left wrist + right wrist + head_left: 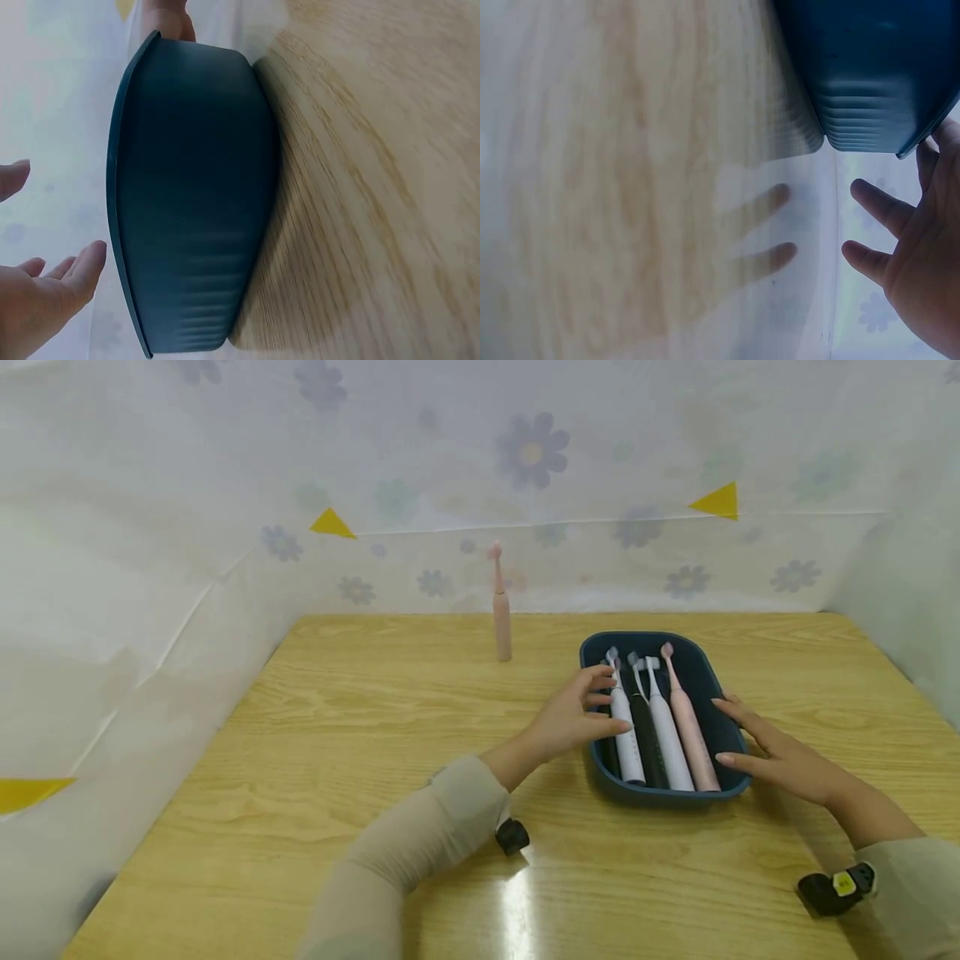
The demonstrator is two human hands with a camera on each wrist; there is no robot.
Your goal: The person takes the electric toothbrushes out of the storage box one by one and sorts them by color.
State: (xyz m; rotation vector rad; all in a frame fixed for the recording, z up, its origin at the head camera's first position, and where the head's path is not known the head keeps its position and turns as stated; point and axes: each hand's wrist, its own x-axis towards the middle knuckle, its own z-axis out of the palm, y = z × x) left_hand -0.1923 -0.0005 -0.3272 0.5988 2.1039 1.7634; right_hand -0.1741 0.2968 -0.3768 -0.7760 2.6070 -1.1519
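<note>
A dark blue bin (716,672) holds several electric toothbrushes: a white toothbrush (627,743) on the left, a black toothbrush (648,743), another white toothbrush (669,739) and a pink toothbrush (693,735) on the right. More dark handle shows at the bin's left wall. My left hand (573,710) hovers over the bin's left side, thumb and fingers spread around the space above the left white toothbrush. In the left wrist view its fingers (82,274) are above the rim, holding nothing. My right hand (795,764) rests at the bin's right rim, fingers extended and spread.
Upright near the table's back edge stands a pink electric toothbrush (502,622). The wooden table (337,735) is bordered by flower-patterned white sheeting (420,460) carrying yellow triangles. Black wrist cameras (513,837) are strapped to both sleeves.
</note>
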